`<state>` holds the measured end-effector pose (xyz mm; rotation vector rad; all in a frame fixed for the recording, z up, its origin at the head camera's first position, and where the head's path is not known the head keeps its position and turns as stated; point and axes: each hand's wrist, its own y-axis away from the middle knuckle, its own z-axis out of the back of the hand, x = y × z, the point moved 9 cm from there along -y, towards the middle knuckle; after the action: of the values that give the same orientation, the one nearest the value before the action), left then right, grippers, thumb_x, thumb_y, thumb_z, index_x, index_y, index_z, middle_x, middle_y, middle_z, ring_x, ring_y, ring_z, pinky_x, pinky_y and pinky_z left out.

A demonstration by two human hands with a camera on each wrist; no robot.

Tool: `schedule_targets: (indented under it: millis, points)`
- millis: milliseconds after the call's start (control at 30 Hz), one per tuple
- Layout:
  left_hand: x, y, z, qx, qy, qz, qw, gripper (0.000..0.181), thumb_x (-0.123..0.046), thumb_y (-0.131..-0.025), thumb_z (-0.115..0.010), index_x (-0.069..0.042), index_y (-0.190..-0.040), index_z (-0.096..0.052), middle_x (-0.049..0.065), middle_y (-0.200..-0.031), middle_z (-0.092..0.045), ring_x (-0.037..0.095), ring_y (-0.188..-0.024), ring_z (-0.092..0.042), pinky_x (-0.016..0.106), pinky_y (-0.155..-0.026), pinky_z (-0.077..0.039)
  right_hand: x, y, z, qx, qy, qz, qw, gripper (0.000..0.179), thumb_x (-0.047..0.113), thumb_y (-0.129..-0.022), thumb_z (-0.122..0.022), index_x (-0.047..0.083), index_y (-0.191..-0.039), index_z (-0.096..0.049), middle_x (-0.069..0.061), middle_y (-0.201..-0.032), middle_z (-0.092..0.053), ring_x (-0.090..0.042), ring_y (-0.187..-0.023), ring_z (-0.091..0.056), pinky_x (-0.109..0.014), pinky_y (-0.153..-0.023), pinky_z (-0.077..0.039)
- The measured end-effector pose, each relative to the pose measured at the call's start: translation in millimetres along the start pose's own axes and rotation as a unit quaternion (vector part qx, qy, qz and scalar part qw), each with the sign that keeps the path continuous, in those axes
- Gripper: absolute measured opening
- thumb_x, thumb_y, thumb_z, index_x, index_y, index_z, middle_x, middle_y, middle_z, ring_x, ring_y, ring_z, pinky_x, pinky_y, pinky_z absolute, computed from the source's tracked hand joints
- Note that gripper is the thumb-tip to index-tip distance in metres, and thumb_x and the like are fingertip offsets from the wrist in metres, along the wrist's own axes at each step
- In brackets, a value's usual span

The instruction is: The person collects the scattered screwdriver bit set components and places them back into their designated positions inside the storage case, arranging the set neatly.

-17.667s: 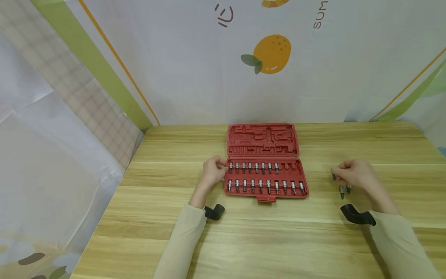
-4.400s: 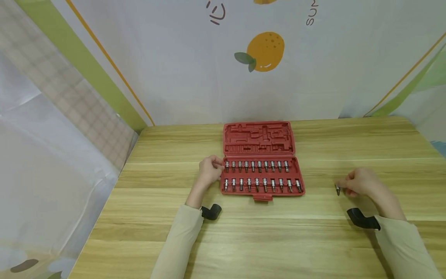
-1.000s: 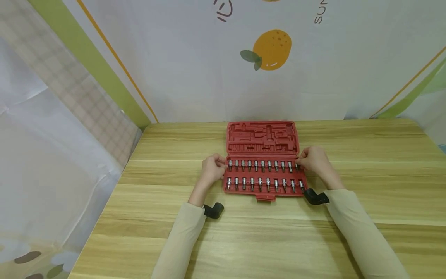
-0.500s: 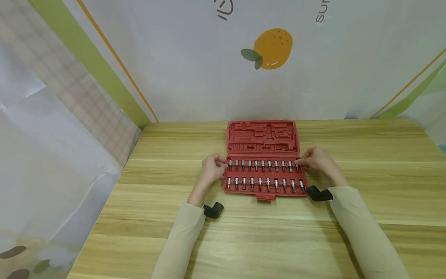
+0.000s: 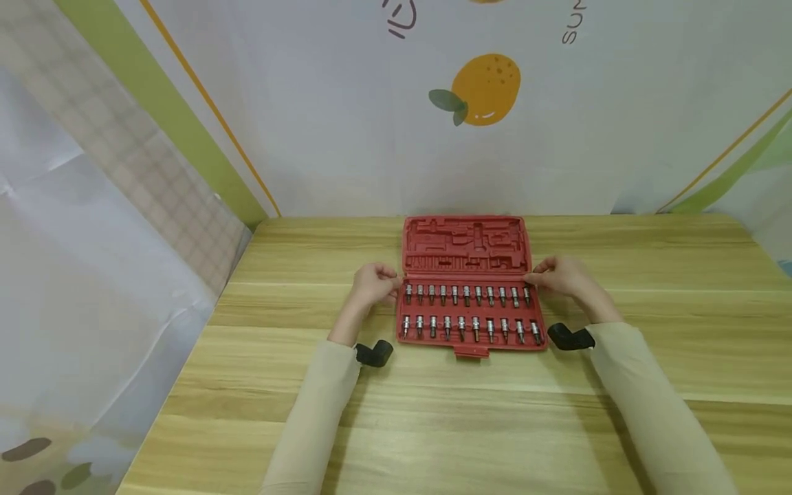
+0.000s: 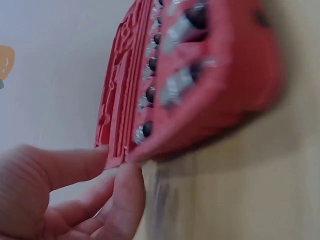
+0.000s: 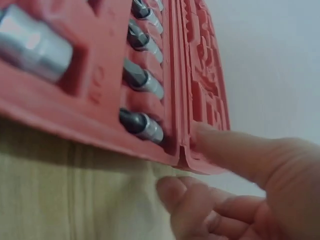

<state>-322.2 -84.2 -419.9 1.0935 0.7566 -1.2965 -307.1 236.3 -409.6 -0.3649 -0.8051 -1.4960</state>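
An open red case (image 5: 470, 309) of bit sockets lies on the wooden table, its lid (image 5: 466, 245) laid back and showing moulded hollows. Two rows of silver bit sockets (image 5: 467, 295) fill the base. At the left hinge corner, my left hand (image 5: 373, 283) holds the case edge, thumb (image 6: 80, 162) against the lid and index finger (image 6: 129, 187) by the base. On the right, my right hand (image 5: 562, 277) is at the lid's near corner. Its thumb (image 7: 235, 150) touches the lid's inside edge, with curled fingers (image 7: 190, 200) below the rim.
The wooden table (image 5: 470, 426) extends around the case on all sides. A white cloth with a printed orange fruit (image 5: 486, 89) hangs behind it. Black wrist mounts (image 5: 375, 353) stick out from both sleeves near the case.
My right hand has left the last socket at the top row's right end and moved up to the lid's corner. My left hand has slid up to the hinge. Earlier, loose sockets lay at right.
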Motion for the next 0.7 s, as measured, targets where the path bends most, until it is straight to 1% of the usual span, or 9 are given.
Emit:
schedule_targets:
  millis: [100,167,233,300,367,400,467,567,700]
  points:
    - [-11.9,-11.2,4.8,-0.035,-0.001,-0.016,0.9993,0.026,-0.003,-0.090,-0.058,0.010,-0.112,-0.057,0.020,-0.095,-0.061,0.027,-0.074,-0.066,0.030,-0.066,-0.058,4,-4.7,5,-0.015,-0.009,0.007,0.9998,0.054,0.030,-0.093,-0.058,-0.015,-0.122,-0.049,-0.024,-0.098,-0.062,-0.029,-0.083,-0.061,-0.034,-0.065,-0.049]
    - [-18.8,-19.4,6.1,-0.054,-0.010,-0.021,0.9983,0.030,-0.006,-0.091,-0.057,0.008,-0.118,-0.056,0.020,-0.103,-0.061,0.030,-0.085,-0.065,0.032,-0.072,-0.058,6,-9.0,8,-0.025,-0.018,0.014,0.9994,0.057,0.030,-0.094,-0.056,-0.016,-0.126,-0.044,-0.027,-0.105,-0.060,-0.033,-0.088,-0.060,-0.036,-0.067,-0.050]
    - [-24.5,-27.1,6.0,-0.067,-0.023,-0.021,0.9973,0.034,-0.008,-0.092,-0.056,0.007,-0.123,-0.054,0.020,-0.110,-0.060,0.030,-0.094,-0.063,0.033,-0.076,-0.056,9,-13.6,11,-0.036,-0.027,0.019,0.9988,0.057,0.029,-0.095,-0.055,-0.015,-0.129,-0.043,-0.030,-0.110,-0.057,-0.036,-0.094,-0.058,-0.040,-0.072,-0.050]
    - [-27.5,-34.2,4.2,-0.069,-0.013,-0.014,0.9974,0.036,-0.010,-0.093,-0.055,0.006,-0.126,-0.053,0.020,-0.117,-0.057,0.030,-0.100,-0.060,0.034,-0.080,-0.055,10,-18.1,14,-0.044,-0.032,0.022,0.9983,0.057,0.028,-0.095,-0.054,-0.014,-0.130,-0.042,-0.032,-0.114,-0.054,-0.039,-0.100,-0.055,-0.045,-0.079,-0.050]
    - [-27.7,-40.0,2.7,-0.070,0.004,-0.003,0.9975,0.038,-0.010,-0.094,-0.055,0.005,-0.128,-0.051,0.021,-0.120,-0.056,0.031,-0.102,-0.059,0.035,-0.083,-0.054,11,-22.7,15,-0.042,-0.043,0.019,0.9980,0.055,0.026,-0.095,-0.053,-0.013,-0.132,-0.041,-0.032,-0.119,-0.052,-0.040,-0.105,-0.053,-0.050,-0.087,-0.047]
    - [-27.1,-42.3,1.8,-0.069,0.016,0.003,0.9975,0.038,-0.010,-0.095,-0.054,0.005,-0.129,-0.051,0.021,-0.121,-0.055,0.031,-0.104,-0.058,0.035,-0.084,-0.053,11,-25.1,14,-0.040,-0.051,0.017,0.9978,0.054,0.024,-0.096,-0.053,-0.012,-0.133,-0.041,-0.032,-0.120,-0.052,-0.041,-0.106,-0.052,-0.052,-0.090,-0.045]
    - [-24.9,-45.8,-0.4,-0.064,0.038,0.016,0.9971,0.037,-0.010,-0.095,-0.053,0.004,-0.129,-0.051,0.022,-0.123,-0.054,0.031,-0.104,-0.058,0.036,-0.085,-0.053,11,-28.8,13,-0.036,-0.061,0.007,0.9975,0.050,0.021,-0.096,-0.053,-0.011,-0.133,-0.041,-0.032,-0.121,-0.051,-0.040,-0.107,-0.052,-0.052,-0.093,-0.044]
    - [-22.5,-48.9,-2.2,-0.061,0.043,0.025,0.9969,0.035,-0.011,-0.096,-0.053,0.004,-0.127,-0.054,0.021,-0.123,-0.054,0.029,-0.103,-0.057,0.035,-0.083,-0.053,10,-32.2,11,-0.037,-0.078,0.000,0.9963,0.044,0.014,-0.096,-0.052,-0.011,-0.130,-0.043,-0.032,-0.120,-0.052,-0.037,-0.103,-0.054,-0.046,-0.088,-0.047]
    - [-22.8,-49.7,-3.6,-0.061,0.050,0.019,0.9967,0.032,-0.012,-0.096,-0.053,0.004,-0.124,-0.056,0.020,-0.121,-0.055,0.027,-0.101,-0.057,0.033,-0.080,-0.053,10,-32.2,14,-0.061,-0.093,0.008,0.9938,0.036,0.005,-0.095,-0.051,-0.014,-0.124,-0.046,-0.033,-0.117,-0.053,-0.030,-0.093,-0.056,-0.033,-0.071,-0.050]
